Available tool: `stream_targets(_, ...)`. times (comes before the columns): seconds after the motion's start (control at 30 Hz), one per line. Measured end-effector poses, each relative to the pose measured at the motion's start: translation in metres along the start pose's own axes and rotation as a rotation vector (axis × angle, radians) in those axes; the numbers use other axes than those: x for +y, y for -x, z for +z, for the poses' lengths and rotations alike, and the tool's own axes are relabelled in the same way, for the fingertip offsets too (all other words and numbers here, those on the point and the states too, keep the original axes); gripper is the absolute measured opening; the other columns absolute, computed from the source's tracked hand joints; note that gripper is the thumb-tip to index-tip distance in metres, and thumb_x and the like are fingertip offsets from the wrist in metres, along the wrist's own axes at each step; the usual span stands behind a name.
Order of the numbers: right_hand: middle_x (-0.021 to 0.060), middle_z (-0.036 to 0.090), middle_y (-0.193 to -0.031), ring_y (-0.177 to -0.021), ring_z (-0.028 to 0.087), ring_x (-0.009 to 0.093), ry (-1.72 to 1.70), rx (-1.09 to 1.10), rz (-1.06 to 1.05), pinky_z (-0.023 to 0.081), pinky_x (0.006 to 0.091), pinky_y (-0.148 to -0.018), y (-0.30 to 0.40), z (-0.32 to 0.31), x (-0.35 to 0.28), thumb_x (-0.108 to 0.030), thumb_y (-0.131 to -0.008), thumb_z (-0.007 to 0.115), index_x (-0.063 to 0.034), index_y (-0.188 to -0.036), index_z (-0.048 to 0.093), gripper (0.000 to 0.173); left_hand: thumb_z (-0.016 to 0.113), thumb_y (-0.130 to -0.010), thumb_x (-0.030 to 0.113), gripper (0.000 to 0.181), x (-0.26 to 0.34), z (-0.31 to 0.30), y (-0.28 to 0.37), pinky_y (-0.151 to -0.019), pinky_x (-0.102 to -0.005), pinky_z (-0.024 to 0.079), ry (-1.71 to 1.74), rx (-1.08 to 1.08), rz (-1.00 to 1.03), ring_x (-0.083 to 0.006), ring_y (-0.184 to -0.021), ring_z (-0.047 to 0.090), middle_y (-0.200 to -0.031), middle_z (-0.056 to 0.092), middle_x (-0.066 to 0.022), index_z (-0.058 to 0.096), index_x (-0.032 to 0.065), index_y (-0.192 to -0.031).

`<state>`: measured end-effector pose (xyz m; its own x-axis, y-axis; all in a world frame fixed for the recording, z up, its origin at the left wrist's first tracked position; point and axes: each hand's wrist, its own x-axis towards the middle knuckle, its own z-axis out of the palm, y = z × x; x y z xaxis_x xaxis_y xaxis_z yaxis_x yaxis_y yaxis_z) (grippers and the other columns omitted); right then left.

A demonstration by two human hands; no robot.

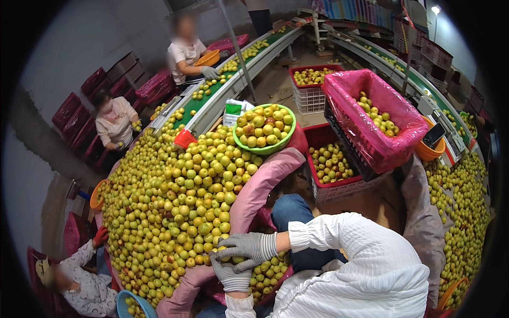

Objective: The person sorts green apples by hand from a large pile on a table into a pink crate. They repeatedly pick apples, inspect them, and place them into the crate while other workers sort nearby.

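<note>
Both of my hands wear grey-and-white striped knit gloves and meet at the pink padded rim [260, 175] of a heap of yellow-green jujube-like fruits [171, 198]. My right hand [250, 247] is curled over a few fruits [223, 256], its fingers reaching across my left. Below it, my left hand [232, 274] is cupped around the same fruits from the other side; its palm is partly hidden. Just beneath and beside the hands, a pink-lined container [287, 274] holds more fruits. A green basket [264, 149] piled with fruits stands on the heap's far edge.
Fruit crates [346, 185] and a pink-lined crate [381, 147] stand beyond my knee. A conveyor [214, 99] runs away from the heap. Co-workers [115, 119] sit along its far side, one with a red glove [100, 236]. Another heap [457, 206] lies at the right.
</note>
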<state>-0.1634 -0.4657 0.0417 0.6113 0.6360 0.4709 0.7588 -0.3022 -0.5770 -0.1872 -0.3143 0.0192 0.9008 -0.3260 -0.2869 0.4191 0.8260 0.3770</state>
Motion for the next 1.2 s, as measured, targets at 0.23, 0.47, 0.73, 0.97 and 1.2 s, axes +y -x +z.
stream_targets(0.23, 0.0184, 0.052, -0.106, -0.099, 0.053, 0.036, -0.201, 0.039, 0.043, 0.045, 0.0399, -0.087, -0.007, -0.004, 0.020, -0.023, -0.074, 0.063, -0.0037, -0.119, 0.048, 0.051, 0.046, -0.090, 0.038, 0.035, 0.001, 0.012, -0.005, -0.101, -0.0457, 0.033, -0.057, -0.001, -0.059, -0.0277, -0.114, 0.048, -0.121, 0.054, -0.0054, 0.055, 0.0126, -0.113)
stream_targets(0.47, 0.0122, 0.052, -0.116, -0.103, 0.058, 0.025, -1.693, 0.238, 0.602, 0.053, 0.0356, -0.082, 0.009, -0.002, 0.059, -0.016, -0.083, 0.064, -0.0125, -0.132, 0.036, 0.057, 0.036, -0.095, 0.051, 0.054, 0.006, 0.003, -0.002, -0.084, -0.0468, 0.050, -0.219, 0.102, -0.149, -0.0292, -0.100, 0.055, -0.127, 0.048, -0.0114, 0.038, 0.0141, -0.134)
stream_targets(0.73, 0.0140, 0.056, -0.118, -0.107, 0.056, 0.036, -2.099, 0.549, 0.615, 0.054, 0.0517, -0.073, 0.020, -0.059, 0.077, -0.028, -0.088, 0.061, -0.0243, -0.126, 0.046, 0.041, 0.042, -0.095, 0.042, 0.041, 0.056, -0.080, 0.014, -0.080, -0.0400, 0.051, -0.293, 0.384, 0.059, -0.0256, -0.098, 0.054, -0.124, 0.050, -0.0077, 0.047, 0.0127, -0.124)
stream_targets(0.97, 0.0112, 0.052, -0.116, -0.104, 0.053, 0.022, -0.621, 0.998, 0.499, 0.048, 0.0333, -0.086, 0.037, -0.144, 0.165, -0.015, -0.081, 0.064, -0.0090, -0.122, 0.046, 0.045, 0.046, -0.094, 0.039, 0.033, 0.096, -0.144, 0.036, -0.078, -0.0377, 0.051, -0.264, 0.549, 0.209, -0.0193, -0.086, 0.056, -0.113, 0.055, -0.0038, 0.054, 0.0169, -0.117)
stream_targets(1.2, 0.0122, 0.057, -0.104, -0.100, 0.053, 0.031, 0.728, 1.035, 0.357, 0.040, 0.0392, -0.092, 0.038, -0.200, 0.228, -0.013, -0.070, 0.070, -0.0081, -0.110, 0.057, 0.042, 0.051, -0.092, 0.037, 0.031, 0.086, -0.135, 0.022, -0.075, -0.0374, 0.051, -0.290, 0.543, 0.194, -0.0193, -0.083, 0.057, -0.104, 0.058, -0.0036, 0.056, 0.0156, -0.114)
